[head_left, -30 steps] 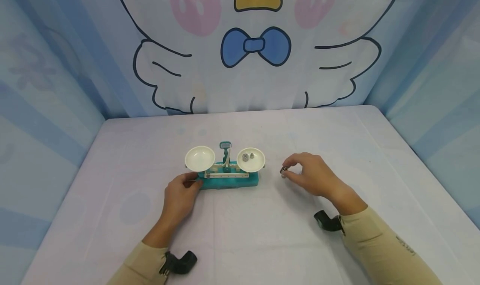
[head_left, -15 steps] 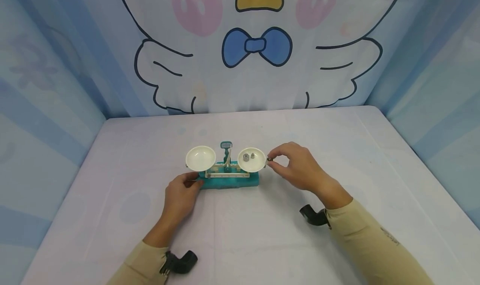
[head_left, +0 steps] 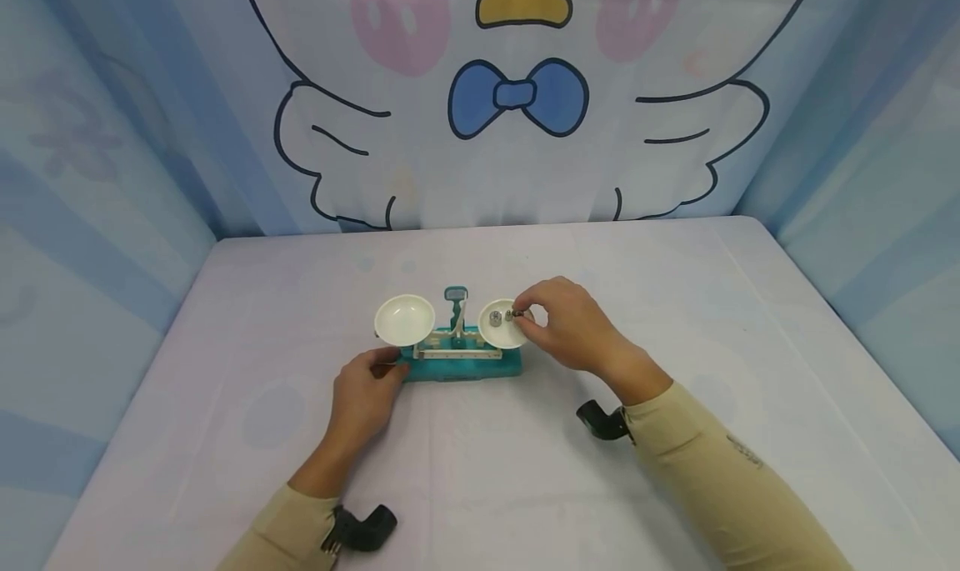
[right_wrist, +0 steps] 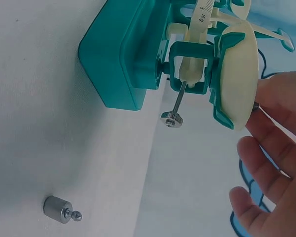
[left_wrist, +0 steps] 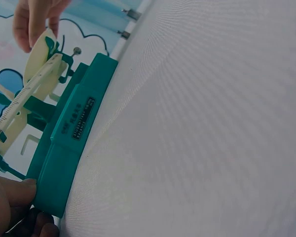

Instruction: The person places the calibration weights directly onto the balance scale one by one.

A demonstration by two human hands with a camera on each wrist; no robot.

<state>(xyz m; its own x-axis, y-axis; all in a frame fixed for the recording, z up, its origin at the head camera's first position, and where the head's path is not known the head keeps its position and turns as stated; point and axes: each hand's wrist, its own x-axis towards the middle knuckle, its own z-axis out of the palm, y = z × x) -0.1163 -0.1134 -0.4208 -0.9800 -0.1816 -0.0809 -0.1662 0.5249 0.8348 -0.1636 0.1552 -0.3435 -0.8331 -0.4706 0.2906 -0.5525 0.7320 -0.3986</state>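
A teal balance scale (head_left: 465,367) with two cream pans stands on the table. My left hand (head_left: 365,394) grips the left end of its base, with the thumb (left_wrist: 22,191) against the teal plastic. The left pan (head_left: 405,320) has nothing on it. Two small metal weights (head_left: 495,318) sit in the right pan (head_left: 501,338). Over that pan's right side, my right hand (head_left: 573,325) pinches another small dark metal weight (head_left: 518,313) between thumb and forefinger. The pan's edge mostly hides this weight in the right wrist view; whether it touches the pan I cannot tell.
A metal cylinder weight (right_wrist: 57,209) lies on the table right of the scale in the right wrist view. The left wrist view shows two metal weights (left_wrist: 132,14) on the table beyond the base. Printed curtains (head_left: 517,171) enclose the back and sides.
My right hand has moved left from beside the scale to over the right pan, carrying the pinched weight. My left hand has stayed on the base.
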